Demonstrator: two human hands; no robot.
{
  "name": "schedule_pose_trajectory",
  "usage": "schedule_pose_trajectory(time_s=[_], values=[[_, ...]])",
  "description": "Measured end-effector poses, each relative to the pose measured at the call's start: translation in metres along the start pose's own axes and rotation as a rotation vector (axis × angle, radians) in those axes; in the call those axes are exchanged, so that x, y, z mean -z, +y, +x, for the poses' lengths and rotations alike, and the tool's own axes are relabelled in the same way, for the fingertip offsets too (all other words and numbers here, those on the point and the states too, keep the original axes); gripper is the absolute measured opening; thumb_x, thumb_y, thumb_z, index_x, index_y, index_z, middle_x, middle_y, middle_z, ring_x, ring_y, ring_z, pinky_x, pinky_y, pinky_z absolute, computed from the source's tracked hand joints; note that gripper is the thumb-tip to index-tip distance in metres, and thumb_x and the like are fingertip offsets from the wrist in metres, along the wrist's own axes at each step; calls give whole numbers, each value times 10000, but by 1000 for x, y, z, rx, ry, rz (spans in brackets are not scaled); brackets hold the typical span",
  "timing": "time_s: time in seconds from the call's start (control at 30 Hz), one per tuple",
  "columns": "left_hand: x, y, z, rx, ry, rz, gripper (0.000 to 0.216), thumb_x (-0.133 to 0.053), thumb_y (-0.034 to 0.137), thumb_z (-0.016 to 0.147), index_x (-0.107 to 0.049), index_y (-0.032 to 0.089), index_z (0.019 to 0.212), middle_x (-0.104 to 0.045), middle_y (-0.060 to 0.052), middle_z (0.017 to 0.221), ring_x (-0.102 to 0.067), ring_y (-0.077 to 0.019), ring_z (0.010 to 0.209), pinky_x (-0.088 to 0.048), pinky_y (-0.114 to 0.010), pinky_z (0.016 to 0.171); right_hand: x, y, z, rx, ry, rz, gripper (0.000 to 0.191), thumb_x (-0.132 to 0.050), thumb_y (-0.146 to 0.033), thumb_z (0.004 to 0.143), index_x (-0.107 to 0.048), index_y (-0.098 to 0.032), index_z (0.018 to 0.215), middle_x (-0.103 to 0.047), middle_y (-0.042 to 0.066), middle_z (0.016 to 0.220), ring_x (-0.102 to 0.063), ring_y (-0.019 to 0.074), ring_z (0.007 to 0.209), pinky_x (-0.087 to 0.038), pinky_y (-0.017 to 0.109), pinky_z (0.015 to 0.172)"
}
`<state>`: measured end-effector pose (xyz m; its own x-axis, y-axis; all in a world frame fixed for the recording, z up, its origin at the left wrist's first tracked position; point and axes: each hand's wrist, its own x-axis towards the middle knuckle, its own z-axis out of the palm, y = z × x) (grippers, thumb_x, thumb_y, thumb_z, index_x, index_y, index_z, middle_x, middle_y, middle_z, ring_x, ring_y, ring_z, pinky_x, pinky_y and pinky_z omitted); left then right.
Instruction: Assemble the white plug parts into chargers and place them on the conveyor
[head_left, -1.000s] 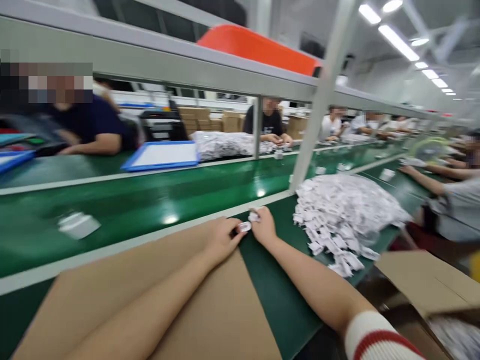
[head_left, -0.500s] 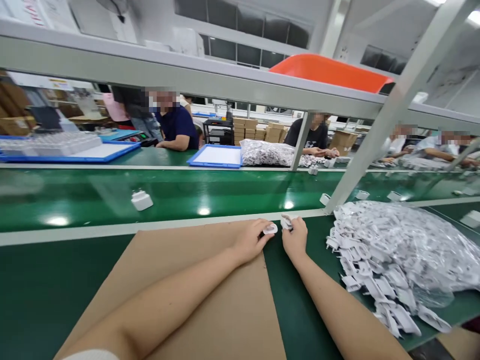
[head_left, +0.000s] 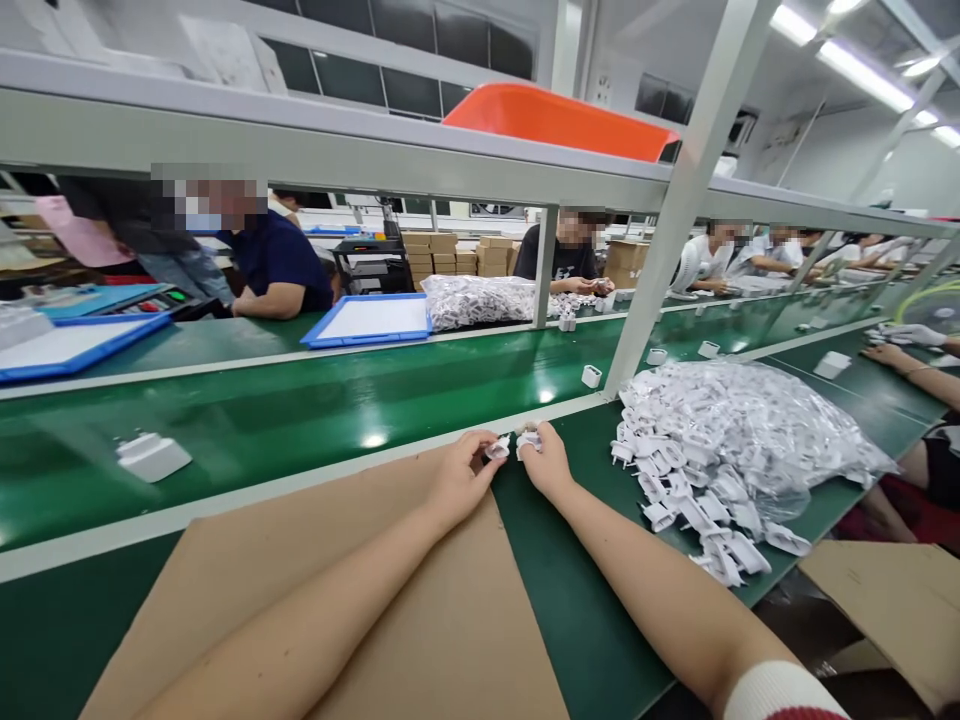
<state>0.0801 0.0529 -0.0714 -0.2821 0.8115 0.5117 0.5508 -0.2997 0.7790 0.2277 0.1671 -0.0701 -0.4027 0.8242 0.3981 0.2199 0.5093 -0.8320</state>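
My left hand is closed on a small white plastic plug part, pinched between thumb and fingers above the edge of a brown cardboard sheet. Close beside it, my right hand grips another white plug part, partly covered by the fingers. A small gap separates the two parts. To the right of my right arm lies a heap of white plug parts, spilling from a clear plastic bag on the green table.
Beyond my hands runs a green conveyor belt carrying a white charger and other white pieces. A slanted metal post rises by the bag. An orange tray sits on the overhead shelf. Several people work across the belt and at right.
The view has swung to the right, so the belt, bag and people appear further left. Both hands stay close together with the plug parts. The part in my left hand shows a different side.
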Motion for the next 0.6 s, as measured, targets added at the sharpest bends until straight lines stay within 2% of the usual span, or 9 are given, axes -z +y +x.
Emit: schedule_pose_trajectory(time_s=[0.1, 0.2, 0.33, 0.43, 0.6], values=[[-1, -4, 0, 95, 0, -95, 270, -624, 398, 986, -614, 231, 1198, -716, -93, 1168, -699, -248, 1071, -555, -435, 995, -1, -4, -2, 18, -53, 68, 286, -537, -220, 752, -676, -200, 1001, -680, 50, 1008, -660, 212, 885, -550, 363, 845], [-3, -8, 1, 127, -26, -187, 334, -602, 439, 1002, -585, 222, 1255, -711, -112, 1218, -692, -257, 1141, -537, -458, 1054, -2, -7, -3, 38, -92, 83, 340, -565, -274, 777, -697, -201, 1082, -669, 43, 996, -650, 202, 858, -538, 351, 819], [-4, -11, 2, 165, -62, -319, 387, -634, 490, 978, -586, 223, 1254, -714, -121, 1273, -676, -272, 1229, -520, -468, 1115, -1, -7, -2, 93, -105, 42, 199, -585, -315, 800, -696, -211, 928, -627, 28, 905, -616, 186, 791, -504, 317, 729], [-5, -12, 3, 170, -54, -322, 424, -651, 511, 968, -592, 231, 1282, -709, -117, 1302, -667, -276, 1249, -509, -471, 1134, -2, -5, -2, 101, -76, 18, 138, -591, -333, 823, -662, -220, 854, -616, 21, 857, -600, 186, 768, -495, 310, 700], [-3, -16, 4, 171, -1, -245, 485, -647, 558, 956, -610, 221, 1303, -719, -124, 1268, -691, -288, 1173, -509, -489, 1105, -8, -2, -4, 28, -55, 107, 178, -598, -357, 851, -684, -232, 945, -686, 29, 904, -652, 199, 807, -550, 322, 727]])
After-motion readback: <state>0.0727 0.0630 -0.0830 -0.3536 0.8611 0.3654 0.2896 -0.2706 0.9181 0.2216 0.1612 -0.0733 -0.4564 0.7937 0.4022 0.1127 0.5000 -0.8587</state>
